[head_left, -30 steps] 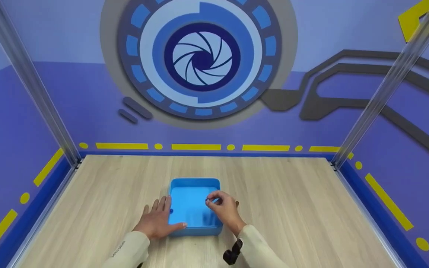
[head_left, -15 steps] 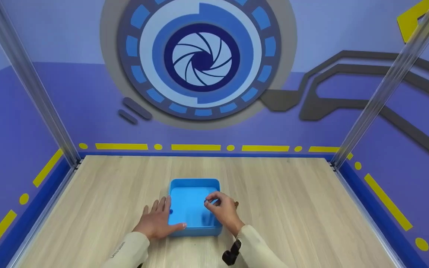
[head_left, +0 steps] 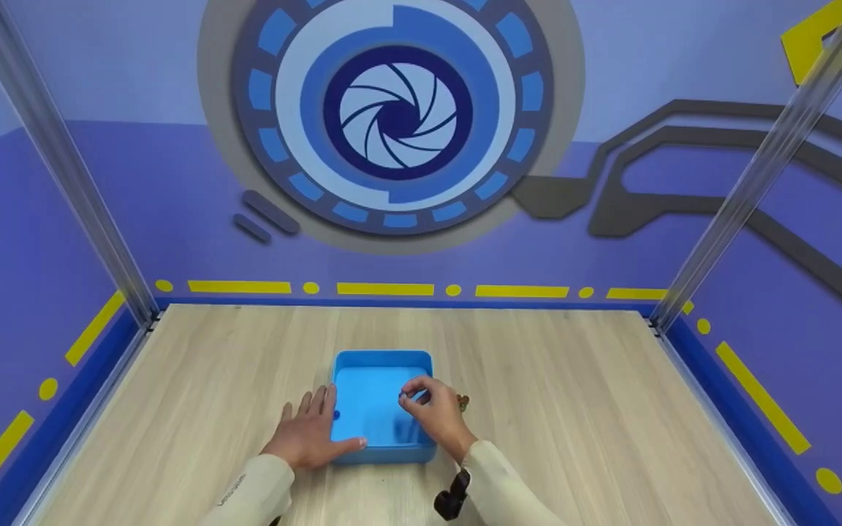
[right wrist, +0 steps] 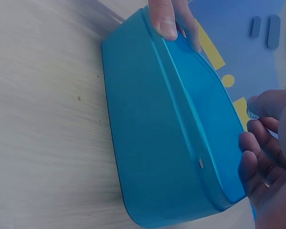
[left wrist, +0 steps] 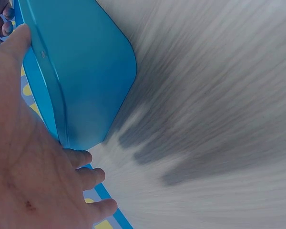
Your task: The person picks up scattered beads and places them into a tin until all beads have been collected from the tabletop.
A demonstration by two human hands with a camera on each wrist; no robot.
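Note:
A light blue rectangular box [head_left: 370, 402], without a lid, stands on the wooden table. My left hand [head_left: 305, 437] lies along its left side with straight fingers, and the thumb rests over the near rim. Above the box's right part, my right hand [head_left: 437, 410] pinches a small clear glass-like bead [right wrist: 251, 112] between thumb and forefinger. The other right fingers are curled toward the palm, where a small glint shows. Inside the box, a dark blue round bead [head_left: 336, 414] sits near the left wall. Something small, orange and green [head_left: 463, 402], shows just beyond the right hand; its kind is unclear.
Pale wooden table [head_left: 574, 394] surface surrounds the box. Metal posts rise at both back corners, and printed purple panels [head_left: 406, 263] close off the back and sides. A black strap-mounted device [head_left: 452, 497] hangs at the right wrist.
My right hand has shifted very slightly left, still pinching the bead. More of the orange and green thing beyond it shows now. The left hand and the box have stayed put.

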